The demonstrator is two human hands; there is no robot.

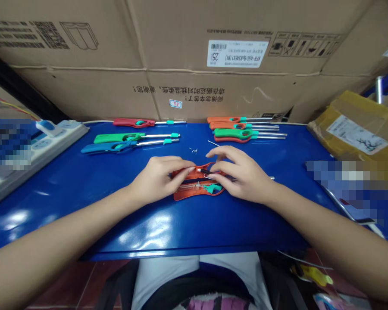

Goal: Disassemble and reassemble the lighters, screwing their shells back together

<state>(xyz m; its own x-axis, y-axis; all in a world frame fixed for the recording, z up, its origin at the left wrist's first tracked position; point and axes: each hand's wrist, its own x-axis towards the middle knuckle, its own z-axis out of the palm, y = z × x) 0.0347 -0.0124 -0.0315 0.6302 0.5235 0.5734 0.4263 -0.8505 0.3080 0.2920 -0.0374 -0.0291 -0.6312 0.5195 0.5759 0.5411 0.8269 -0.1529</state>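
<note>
**At the worktop's middle, an opened orange lighter [194, 191] is gripped by two hands**

Its left end is pinched by the left hand [163, 176], with thumb and forefinger closed on the upper edge of the shell. Its right part is covered by the right hand [242, 172], the fingers curled down and pressed onto it. A thin dark piece [201, 171] is seen between the fingertips of both hands; which hand holds it cannot be told. The lighter is laid flat on the blue worktop [194, 228], just in front of the person, with its inner parts exposed and a teal trigger [212, 188] showing near the right thumb.

Small bits of wire [194, 150] are scattered just beyond the hands. Farther back on the left, three whole lighters are laid apart from one another: a blue lighter [106, 148], a green lighter [119, 138] and a red lighter [134, 123], each with its metal tube pointed right. Farther back on the right, a cluster of three lighters [234, 129] is laid side by side, touching.

A white power strip [61, 129] is set at the left edge. A tape-wrapped parcel [358, 129] is placed at the right. Large cardboard boxes [116, 86] are stacked behind the worktop, and a white label [236, 53] is stuck on the upper one.
</note>
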